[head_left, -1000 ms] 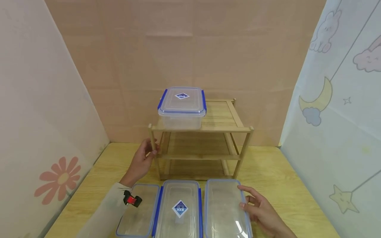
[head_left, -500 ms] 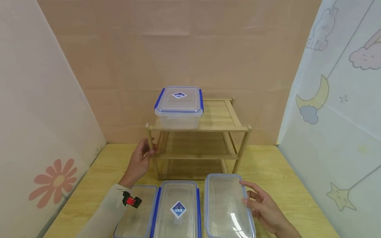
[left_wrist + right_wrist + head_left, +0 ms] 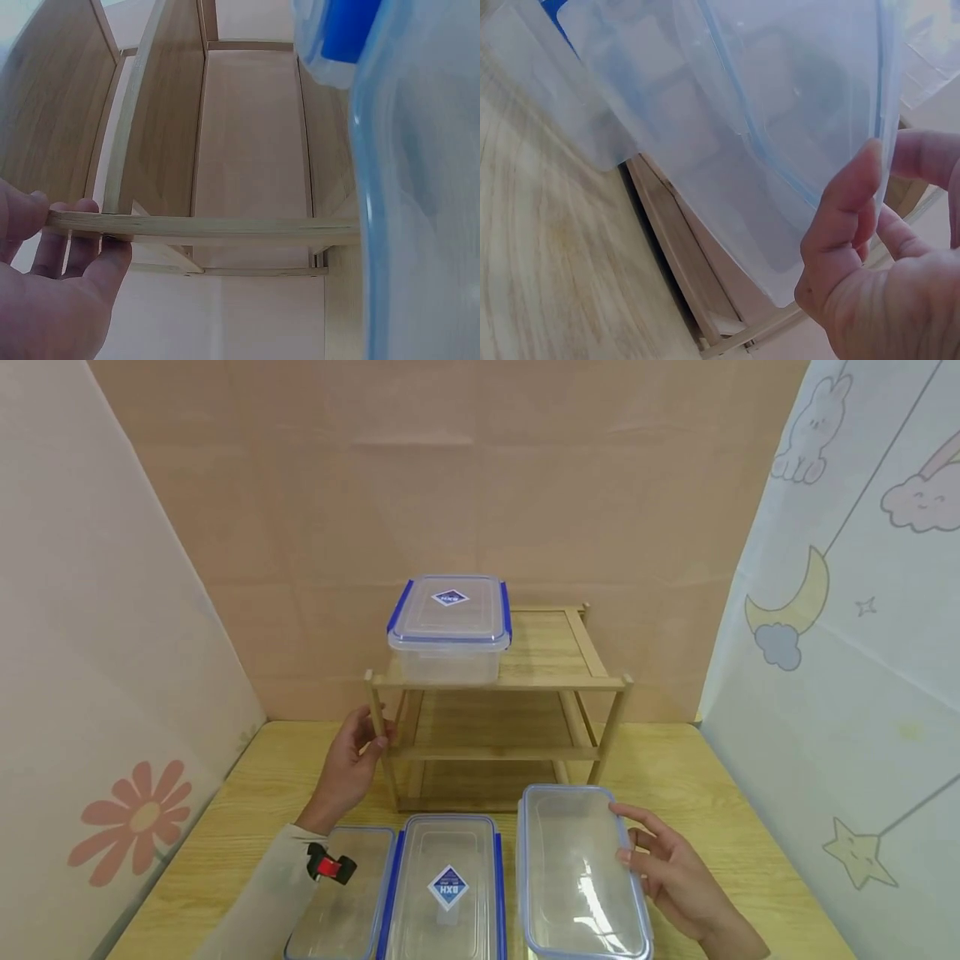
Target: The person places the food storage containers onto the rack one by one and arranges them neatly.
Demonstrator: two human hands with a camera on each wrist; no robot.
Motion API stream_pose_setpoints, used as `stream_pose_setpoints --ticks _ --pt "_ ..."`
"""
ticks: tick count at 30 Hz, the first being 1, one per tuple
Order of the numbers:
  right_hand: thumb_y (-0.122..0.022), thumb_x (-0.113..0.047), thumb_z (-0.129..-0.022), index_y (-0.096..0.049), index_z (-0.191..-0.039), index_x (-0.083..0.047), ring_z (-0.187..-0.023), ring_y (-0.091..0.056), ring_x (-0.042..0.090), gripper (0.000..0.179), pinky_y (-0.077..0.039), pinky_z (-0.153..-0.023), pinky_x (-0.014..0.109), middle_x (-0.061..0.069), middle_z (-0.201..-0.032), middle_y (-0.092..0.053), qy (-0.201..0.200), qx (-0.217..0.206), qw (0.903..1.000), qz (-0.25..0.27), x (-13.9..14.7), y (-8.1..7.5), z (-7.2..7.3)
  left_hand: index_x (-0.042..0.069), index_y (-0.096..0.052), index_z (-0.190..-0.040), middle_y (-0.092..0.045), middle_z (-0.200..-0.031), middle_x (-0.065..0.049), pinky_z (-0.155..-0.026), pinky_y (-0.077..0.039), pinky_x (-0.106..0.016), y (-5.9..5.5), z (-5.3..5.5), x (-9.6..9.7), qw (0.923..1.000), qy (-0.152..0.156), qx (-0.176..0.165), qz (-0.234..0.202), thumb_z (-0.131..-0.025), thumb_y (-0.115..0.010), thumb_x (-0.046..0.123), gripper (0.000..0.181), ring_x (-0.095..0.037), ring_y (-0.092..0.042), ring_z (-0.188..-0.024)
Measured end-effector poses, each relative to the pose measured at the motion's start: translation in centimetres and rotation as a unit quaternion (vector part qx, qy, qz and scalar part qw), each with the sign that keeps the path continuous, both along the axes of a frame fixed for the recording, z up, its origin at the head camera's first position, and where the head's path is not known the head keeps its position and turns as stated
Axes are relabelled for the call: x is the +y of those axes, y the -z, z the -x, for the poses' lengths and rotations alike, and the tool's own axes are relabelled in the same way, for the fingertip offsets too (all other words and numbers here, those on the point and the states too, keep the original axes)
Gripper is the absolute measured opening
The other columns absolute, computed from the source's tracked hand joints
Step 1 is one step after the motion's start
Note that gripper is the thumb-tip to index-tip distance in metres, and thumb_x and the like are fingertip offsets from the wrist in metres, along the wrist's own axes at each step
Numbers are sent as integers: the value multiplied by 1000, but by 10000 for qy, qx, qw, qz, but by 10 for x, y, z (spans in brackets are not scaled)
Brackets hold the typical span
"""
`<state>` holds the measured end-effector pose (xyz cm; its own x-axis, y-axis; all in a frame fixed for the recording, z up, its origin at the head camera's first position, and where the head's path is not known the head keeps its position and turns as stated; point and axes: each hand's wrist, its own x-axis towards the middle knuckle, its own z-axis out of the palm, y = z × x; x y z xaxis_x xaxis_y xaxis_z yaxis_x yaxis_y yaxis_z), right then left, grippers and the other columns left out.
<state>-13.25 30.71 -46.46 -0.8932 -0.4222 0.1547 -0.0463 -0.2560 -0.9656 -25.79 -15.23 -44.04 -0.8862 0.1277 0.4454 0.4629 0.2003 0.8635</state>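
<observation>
My left hand holds the left front post of a small three-tier wooden rack. In the left wrist view, its fingers curl round that post. My right hand pinches the right edge of a clear plastic food container with a pale blue rim. The right wrist view shows this container tilted and lifted off the table, thumb on one side and fingers on the other. Another lidded container with blue side clips rests on the left of the rack's top shelf.
Two more clear containers lie on the wooden table: one with blue clips and a BXH label, one partly behind my left forearm. A brown backdrop stands behind the rack, and pale printed walls flank the table.
My right hand has raised the right container and shifted it slightly forward, tilting it. The left hand has kept its hold on the rack's post. The head view has shifted a little.
</observation>
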Motion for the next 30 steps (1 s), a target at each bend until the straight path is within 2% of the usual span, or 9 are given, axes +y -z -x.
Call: stream_pose_setpoints --ticks 3,7,13,20,26,30 --pt "-39 14 -98 -27 -153 -3 -81 -58 3 58 -52 -62 16 -3 -99 -55 -177 -33 9996 205 0 -5 0 22 -40 -146 -58 -124 -23 -95 -51 -20 -3 0 1 9999 24 -23 -157 -101 -51 0 51 -37 -58 -119" --pt "-37 14 -98 -26 -153 -5 -84 -60 5 60 -57 -68 21 -1 -103 -56 -257 -83 9990 362 0 -10 0 20 -40 -147 -56 -127 -23 -95 -52 -23 -3 0 1 9999 -8 41 -146 -101 -51 0 52 -37 -58 -120" --pt "-33 15 -98 -28 -152 -6 -90 -64 10 58 -60 -74 29 1 -109 -57 -330 -96 9979 551 -1 -19 0 25 -39 -147 -55 -127 -22 -95 -53 -26 -1 0 0 9999 -49 110 -41 -101 -53 4 52 -35 -58 -121" --pt "-33 13 -99 -29 -152 -8 -90 -63 9 58 -59 -73 27 0 -111 -56 -240 27 9981 558 -3 -38 1 31 -42 -145 -56 -127 -20 -95 -52 -24 0 1 0 9999 -131 -28 -103 -101 -54 3 53 -32 -58 -123" --pt "-30 15 -98 -31 -152 -8 -95 -64 12 59 -59 -77 29 2 -116 -57 -443 286 9947 884 -7 -54 3 30 -42 -145 -56 -128 -16 -94 -53 -23 3 2 -2 9999 -157 21 -60 -101 -54 5 52 -31 -59 -122" --pt "-27 16 -97 -32 -152 -9 -97 -64 13 61 -59 -78 30 3 -118 -57 -559 316 9913 1150 -9 -62 4 28 -43 -145 -55 -129 -19 -94 -52 -21 4 5 -1 9997 -18 45 -228 -101 -53 2 52 -35 -57 -123"
